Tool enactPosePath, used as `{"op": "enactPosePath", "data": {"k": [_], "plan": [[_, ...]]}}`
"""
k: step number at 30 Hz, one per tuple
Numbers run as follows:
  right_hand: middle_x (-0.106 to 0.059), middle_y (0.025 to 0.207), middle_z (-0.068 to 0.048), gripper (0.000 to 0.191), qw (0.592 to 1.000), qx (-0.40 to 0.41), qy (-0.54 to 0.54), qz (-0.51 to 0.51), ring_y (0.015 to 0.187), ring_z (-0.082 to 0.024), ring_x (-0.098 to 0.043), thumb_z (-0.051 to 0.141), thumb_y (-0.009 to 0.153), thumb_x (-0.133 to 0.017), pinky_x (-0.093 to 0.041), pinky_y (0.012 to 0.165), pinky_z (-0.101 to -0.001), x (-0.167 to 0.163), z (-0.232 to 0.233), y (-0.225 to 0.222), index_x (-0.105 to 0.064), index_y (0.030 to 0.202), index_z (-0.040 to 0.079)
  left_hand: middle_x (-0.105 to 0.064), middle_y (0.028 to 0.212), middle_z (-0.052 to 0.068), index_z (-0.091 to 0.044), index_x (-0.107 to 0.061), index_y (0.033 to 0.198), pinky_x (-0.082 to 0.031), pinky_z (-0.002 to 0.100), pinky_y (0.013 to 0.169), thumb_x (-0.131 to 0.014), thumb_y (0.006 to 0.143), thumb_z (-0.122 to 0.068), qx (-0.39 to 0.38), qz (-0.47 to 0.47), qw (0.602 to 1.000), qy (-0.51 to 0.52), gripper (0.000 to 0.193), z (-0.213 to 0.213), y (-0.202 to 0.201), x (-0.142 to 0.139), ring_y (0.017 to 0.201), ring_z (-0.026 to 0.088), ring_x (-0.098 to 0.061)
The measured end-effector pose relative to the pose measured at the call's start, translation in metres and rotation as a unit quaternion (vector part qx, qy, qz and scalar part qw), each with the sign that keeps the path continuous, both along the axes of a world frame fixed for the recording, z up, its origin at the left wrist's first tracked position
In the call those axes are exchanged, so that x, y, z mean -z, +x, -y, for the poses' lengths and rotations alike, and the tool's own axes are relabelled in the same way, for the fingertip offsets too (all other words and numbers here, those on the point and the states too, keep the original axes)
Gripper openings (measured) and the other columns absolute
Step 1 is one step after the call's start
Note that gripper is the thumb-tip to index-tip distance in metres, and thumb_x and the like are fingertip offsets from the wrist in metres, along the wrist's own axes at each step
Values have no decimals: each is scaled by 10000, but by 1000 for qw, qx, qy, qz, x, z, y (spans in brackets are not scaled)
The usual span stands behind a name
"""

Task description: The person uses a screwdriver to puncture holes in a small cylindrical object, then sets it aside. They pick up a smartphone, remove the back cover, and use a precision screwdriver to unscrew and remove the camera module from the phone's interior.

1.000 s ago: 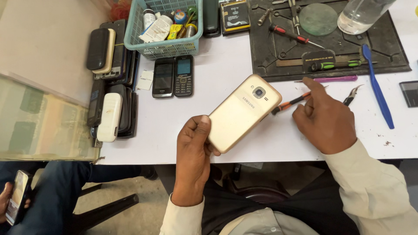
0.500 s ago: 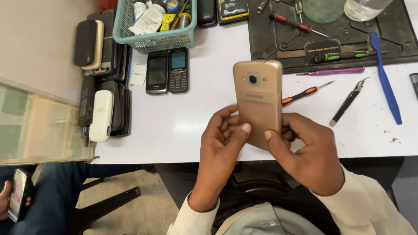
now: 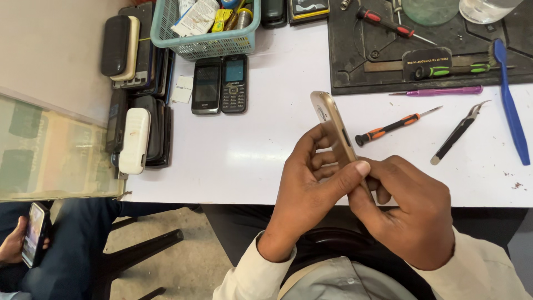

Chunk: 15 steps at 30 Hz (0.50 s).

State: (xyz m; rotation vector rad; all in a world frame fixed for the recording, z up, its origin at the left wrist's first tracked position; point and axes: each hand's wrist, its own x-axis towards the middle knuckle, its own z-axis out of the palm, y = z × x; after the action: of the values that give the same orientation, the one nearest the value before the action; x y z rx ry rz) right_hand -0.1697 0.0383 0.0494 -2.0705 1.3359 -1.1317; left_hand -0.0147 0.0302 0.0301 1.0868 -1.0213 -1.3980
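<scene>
Nearest the camera, both hands close together on a gold smartphone (image 3: 333,129) held edge-on above the front of the white table (image 3: 255,161): the left hand (image 3: 311,189) curls its fingers around the phone's lower part with the thumb stretched across to the right, and the right hand (image 3: 411,208) has its fingers folded in against the same lower edge, so each hand is shut on the phone. Just beyond the phone lie an orange-handled screwdriver (image 3: 395,125) and black tweezers (image 3: 458,133), with a blue plastic tool (image 3: 512,111) at the right. Farther back, two dark keypad phones (image 3: 220,84) lie side by side, a purple tool (image 3: 441,91) rests by the black work mat (image 3: 355,50), and a teal basket (image 3: 206,41) stands at the far edge. At lower left, another person's hand holds a lit phone (image 3: 32,233)
</scene>
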Motion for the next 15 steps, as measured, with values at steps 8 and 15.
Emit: {"op": "enactPosePath", "data": {"k": [8,15], "plan": [[-689,972,-93,489,993,-55,54,90,763,-100,-636,268,855,-776,-531,696,-230,16,-7,-16,-684,1224,-40,-584,1317,253,148,-366,1484,-607,390,945,-721,927,-236,-15,-131,991,8,763,6,7,12,1173,305,-689],[-679,1108,-135,549,993,-52,41,102,907,-135,-677,295,862,-765,-571,795,-247,25,-13,-20,-640,1274,-46,-608,1304,244,100,-423,1483,-605,448,963,-659,942,-305,28,-177,984,14,716,5,12,10,1198,349,-675]]}}
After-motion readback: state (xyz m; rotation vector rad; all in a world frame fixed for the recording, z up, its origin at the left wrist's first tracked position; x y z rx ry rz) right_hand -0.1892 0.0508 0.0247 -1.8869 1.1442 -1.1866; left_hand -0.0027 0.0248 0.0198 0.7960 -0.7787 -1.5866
